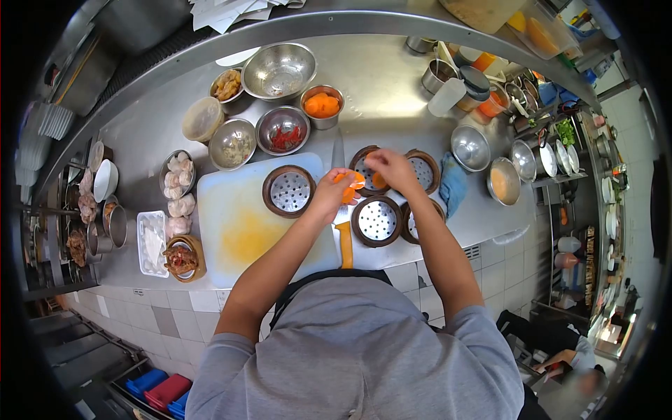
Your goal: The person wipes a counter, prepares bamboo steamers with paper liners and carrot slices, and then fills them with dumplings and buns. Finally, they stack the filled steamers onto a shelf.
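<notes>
My left hand (330, 196) is closed around several orange carrot slices (354, 183), held over the counter just right of the cutting board. My right hand (393, 170) is above the far-left basket of a group of small round steamer baskets (378, 221) with perforated metal bottoms. Its fingers are pinched together; what they hold is hard to make out. An orange slice (379, 182) shows just beneath it, at that basket's edge. Another steamer basket (289, 191) sits on the cutting board (245, 231). Below my left hand lies a knife with a yellow handle (346, 245).
Behind the board stand a bowl of orange slices (323, 105), a bowl of red strips (285, 133) and a large steel bowl (278, 70). A blue cloth (453, 185) lies right of the baskets. A metal shelf edge (336, 25) spans the back. Another person (560, 350) is at lower right.
</notes>
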Motion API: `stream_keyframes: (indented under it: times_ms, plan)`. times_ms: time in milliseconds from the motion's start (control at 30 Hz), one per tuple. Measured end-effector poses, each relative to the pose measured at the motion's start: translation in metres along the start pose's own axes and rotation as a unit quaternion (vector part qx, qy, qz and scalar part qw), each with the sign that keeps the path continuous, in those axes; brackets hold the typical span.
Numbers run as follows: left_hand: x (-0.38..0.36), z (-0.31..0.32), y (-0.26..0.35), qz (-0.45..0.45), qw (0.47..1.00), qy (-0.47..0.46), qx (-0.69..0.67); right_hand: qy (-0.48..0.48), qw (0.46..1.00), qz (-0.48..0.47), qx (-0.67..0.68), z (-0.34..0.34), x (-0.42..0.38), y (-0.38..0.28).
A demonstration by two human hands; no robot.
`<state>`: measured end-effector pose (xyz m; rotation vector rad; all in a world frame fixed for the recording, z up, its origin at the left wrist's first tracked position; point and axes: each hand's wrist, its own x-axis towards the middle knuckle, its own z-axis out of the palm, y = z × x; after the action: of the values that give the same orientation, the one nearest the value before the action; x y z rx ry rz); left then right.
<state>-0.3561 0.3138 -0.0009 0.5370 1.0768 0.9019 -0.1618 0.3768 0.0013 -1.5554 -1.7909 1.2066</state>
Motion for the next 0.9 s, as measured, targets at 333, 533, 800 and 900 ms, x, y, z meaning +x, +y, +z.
stream_keyframes:
  times_ms: [333, 533, 800, 900]
  plan:
    - [-0.004, -0.015, 0.000, -0.014, 0.996, -0.026, -0.087, 0.044, 0.977, -0.048, -0.202, 0.010, 0.008, 0.038]
    - [-0.012, -0.023, -0.002, -0.021, 0.998, -0.040, -0.033, 0.051, 0.978, 0.003, -0.201, 0.025, -0.003, -0.008]
    - [0.010, 0.027, -0.007, 0.000, 0.990, -0.084, 0.115, -0.055, 0.985, 0.007, 0.165, -0.029, -0.034, 0.014]
    - [0.020, 0.045, -0.010, 0.000, 0.995, -0.079, 0.067, 0.130, 0.991, 0.002, 0.019, -0.066, -0.028, 0.066]
